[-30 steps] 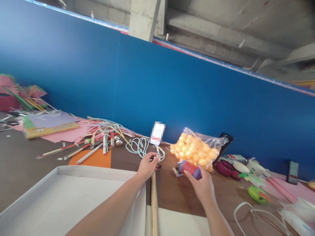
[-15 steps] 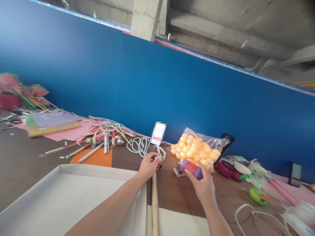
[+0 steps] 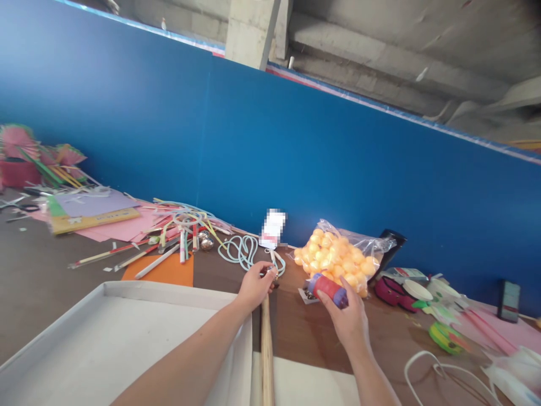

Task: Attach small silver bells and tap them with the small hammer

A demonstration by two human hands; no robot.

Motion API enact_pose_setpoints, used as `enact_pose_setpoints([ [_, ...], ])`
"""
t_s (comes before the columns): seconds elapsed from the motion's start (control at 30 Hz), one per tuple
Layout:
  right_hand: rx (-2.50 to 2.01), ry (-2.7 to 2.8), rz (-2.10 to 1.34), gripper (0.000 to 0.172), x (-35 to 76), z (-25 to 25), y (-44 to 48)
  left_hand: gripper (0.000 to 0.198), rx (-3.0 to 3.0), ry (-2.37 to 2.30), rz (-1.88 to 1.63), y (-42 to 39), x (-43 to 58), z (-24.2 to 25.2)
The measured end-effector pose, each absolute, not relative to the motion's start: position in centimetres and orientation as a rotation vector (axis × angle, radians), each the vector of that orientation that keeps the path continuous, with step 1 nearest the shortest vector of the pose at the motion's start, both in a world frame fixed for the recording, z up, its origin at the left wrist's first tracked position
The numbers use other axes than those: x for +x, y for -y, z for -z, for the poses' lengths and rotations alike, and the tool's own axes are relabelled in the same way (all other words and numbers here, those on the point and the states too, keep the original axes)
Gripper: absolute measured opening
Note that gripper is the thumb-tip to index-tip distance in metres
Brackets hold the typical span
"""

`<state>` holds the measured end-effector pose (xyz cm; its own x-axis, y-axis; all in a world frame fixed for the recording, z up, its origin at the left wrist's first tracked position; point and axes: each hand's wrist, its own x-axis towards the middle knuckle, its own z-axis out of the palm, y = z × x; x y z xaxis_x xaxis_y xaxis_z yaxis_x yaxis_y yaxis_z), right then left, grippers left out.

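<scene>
My right hand is wrapped round a spool of red thread with purple ends, held tilted in front of a bag of orange balls. The fingers of my left hand are pinched together over the upper end of a wooden stick. Something small and shiny shows at those fingertips, too small to name. Whether the left fingers also touch the stick is hard to see. Just beyond that hand lie pale blue cord loops.
A white shallow tray stands at the left front. The clear bag of orange balls lies right of centre. Straws and papers cover the back left. A fabric pouch, green tape and a phone are on the right.
Both hands stay almost still, the right one holding the spool throughout. The view has shifted very slightly.
</scene>
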<state>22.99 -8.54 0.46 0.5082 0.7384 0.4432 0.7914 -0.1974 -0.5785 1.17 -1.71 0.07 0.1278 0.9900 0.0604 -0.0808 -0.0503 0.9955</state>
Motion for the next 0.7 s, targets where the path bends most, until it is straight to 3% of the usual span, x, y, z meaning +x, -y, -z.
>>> enact_pose_setpoints([
  [0.7,-1.935,1.212,0.121,0.076,23.1,-0.7,7.5,0.026,1.265,-1.029,-1.171,1.4,1.2,0.3],
])
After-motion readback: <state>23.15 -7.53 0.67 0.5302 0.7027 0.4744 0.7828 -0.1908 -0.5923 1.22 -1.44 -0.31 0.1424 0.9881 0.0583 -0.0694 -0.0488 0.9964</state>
